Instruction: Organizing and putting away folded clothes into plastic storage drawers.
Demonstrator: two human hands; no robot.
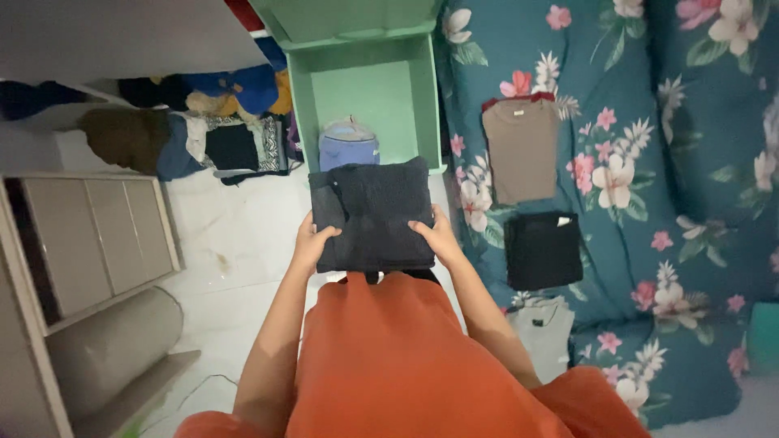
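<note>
You held a folded dark garment [372, 212] flat in front of you, above the white floor [219, 243], with both hands. Your left hand [311, 241] had its grip pinched on the garment's left edge, thumb on top and the other fingers hidden beneath. Your right hand [436, 235] had its grip pinched on the right edge in the same way. The garment hung just in front of an open green drawer [369, 89].

Inside that drawer sat a folded light-blue piece of clothing [348, 146] near the front wall; the rest of the drawer's bottom showed bare green. To the left of the drawer, a loose heap of clothes [187, 134] in blue, brown, black and white lay on the floor under a pale shelf. Further left stood a beige cabinet [97, 235] with panelled fronts.

On your right lay a bed with a teal floral cover [690, 203]. Three folded pieces rested on it in a line: a taupe shirt [520, 150] with a red edge at the collar farthest from you, a black garment [542, 250] carrying a small white label at its upper right corner in the middle, and a pale grey top [542, 328] with a small dark tag at its neckline nearest you.
</note>
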